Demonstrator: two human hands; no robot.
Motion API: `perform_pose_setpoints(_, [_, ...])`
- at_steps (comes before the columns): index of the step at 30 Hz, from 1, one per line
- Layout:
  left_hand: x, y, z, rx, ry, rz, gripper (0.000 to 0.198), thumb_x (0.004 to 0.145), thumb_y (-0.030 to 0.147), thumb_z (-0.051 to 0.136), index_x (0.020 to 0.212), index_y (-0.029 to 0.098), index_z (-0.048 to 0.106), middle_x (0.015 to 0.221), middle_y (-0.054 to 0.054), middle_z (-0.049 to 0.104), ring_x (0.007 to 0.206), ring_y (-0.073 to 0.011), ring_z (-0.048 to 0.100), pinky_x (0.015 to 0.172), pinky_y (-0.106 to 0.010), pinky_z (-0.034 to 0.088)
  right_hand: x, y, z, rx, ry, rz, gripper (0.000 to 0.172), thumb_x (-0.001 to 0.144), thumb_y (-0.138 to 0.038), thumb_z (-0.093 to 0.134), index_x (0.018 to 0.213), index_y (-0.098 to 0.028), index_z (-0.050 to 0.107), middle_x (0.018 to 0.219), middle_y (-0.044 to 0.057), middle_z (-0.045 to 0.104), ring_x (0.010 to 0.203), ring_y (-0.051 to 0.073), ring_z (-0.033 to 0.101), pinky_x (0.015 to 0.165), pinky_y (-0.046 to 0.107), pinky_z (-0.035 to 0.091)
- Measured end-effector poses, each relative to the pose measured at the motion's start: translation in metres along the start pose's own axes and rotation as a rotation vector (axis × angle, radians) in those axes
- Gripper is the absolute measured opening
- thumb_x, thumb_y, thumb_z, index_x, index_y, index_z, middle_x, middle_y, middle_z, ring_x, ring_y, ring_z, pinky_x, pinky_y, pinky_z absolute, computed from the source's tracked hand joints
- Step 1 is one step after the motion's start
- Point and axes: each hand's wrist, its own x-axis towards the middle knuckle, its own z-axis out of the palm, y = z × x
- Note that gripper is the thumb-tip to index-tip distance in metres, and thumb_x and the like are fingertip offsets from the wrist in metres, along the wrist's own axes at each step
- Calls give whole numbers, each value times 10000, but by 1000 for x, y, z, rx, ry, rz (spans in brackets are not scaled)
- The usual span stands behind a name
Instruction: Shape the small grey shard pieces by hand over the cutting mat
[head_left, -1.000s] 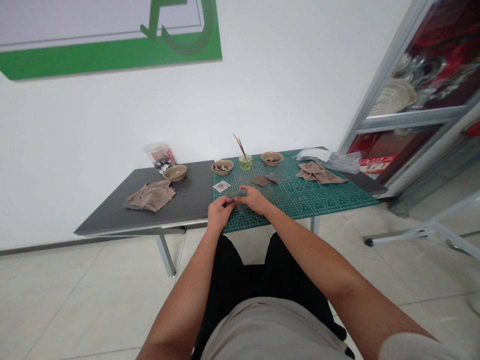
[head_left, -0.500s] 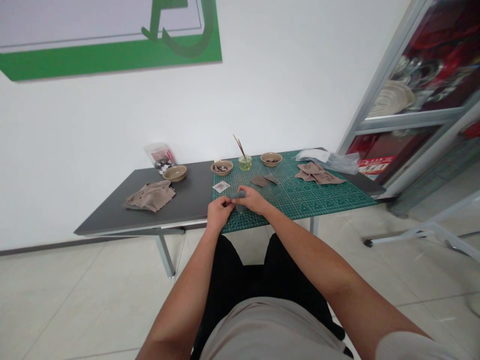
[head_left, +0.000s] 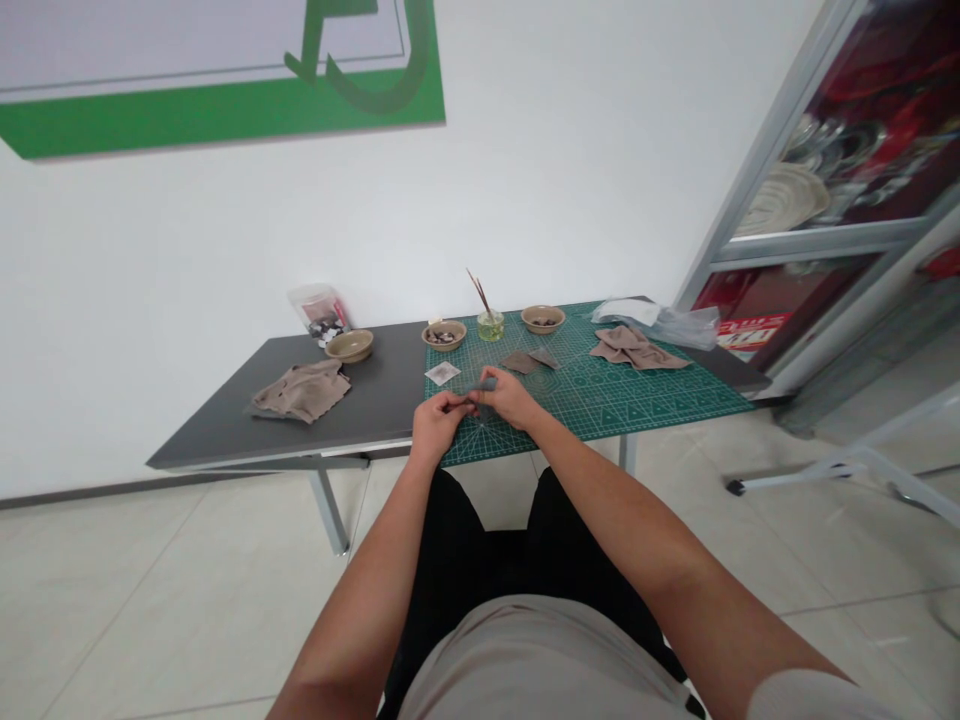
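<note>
Both hands meet above the front left part of the green cutting mat [head_left: 600, 395]. My left hand [head_left: 437, 424] is closed, its thumb and fingertips pinched on something small and dark that I cannot make out. In my right hand [head_left: 510, 398] a grey piece [head_left: 487, 384] is gripped between thumb and fingers, close to the left fingertips. Just behind the hands lie a small white square [head_left: 442, 373] with a grey mark and two flat brown-grey pieces [head_left: 520, 362].
Bowls [head_left: 444, 335], [head_left: 542, 319] and a glass jar [head_left: 490, 325] with thin sticks stand behind. Leftward are another bowl [head_left: 349, 347], a plastic tub [head_left: 319, 312] and brown cloth [head_left: 301, 391]. More cloth [head_left: 636, 348] and a plastic bag [head_left: 686, 325] lie right.
The fingers of both hands have shifted slightly, and the grey piece in the right hand is turned a little and less of it shows.
</note>
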Motion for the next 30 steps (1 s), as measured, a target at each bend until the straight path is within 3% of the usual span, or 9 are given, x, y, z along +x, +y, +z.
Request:
perform_pose_setpoints(7, [0,-6,2,-43,126,15,200,714,368,717,739,177,664,664,23,638,609,-113,535,628,-239,434,-1,-5,3,273,172,-34,513,599,-456,823,785,-231,402,714,-18,672,642,173,663,630,319,548])
perform_pose_setpoints(11, [3,-7,5,5,105,58,158,748,335,687,762,183,647,721,14,656,647,-119,571,661,-243,451,1,-5,1,302,164,3,503,623,-477,805,880,-232,448,733,-20,678,588,178,660,505,296,535])
perform_pose_setpoints(15, [7,-12,6,-103,124,27,111,761,249,641,856,193,626,679,31,624,607,-125,588,643,-254,471,1,-5,0,280,175,23,495,639,-486,786,908,-235,456,724,-31,671,529,162,640,428,260,503])
perform_pose_setpoints(24, [8,-14,3,187,105,147,272,764,108,573,959,219,727,938,-33,724,858,-182,651,851,-319,491,-1,-6,2,241,136,25,444,638,-438,800,875,-195,514,737,-9,665,567,156,652,447,253,516])
perform_pose_setpoints(30, [4,-9,2,55,92,19,195,772,312,676,928,201,714,794,1,721,720,-156,637,740,-274,484,-2,-8,0,152,-2,62,402,656,-430,807,842,-153,584,661,9,658,540,138,626,434,227,488])
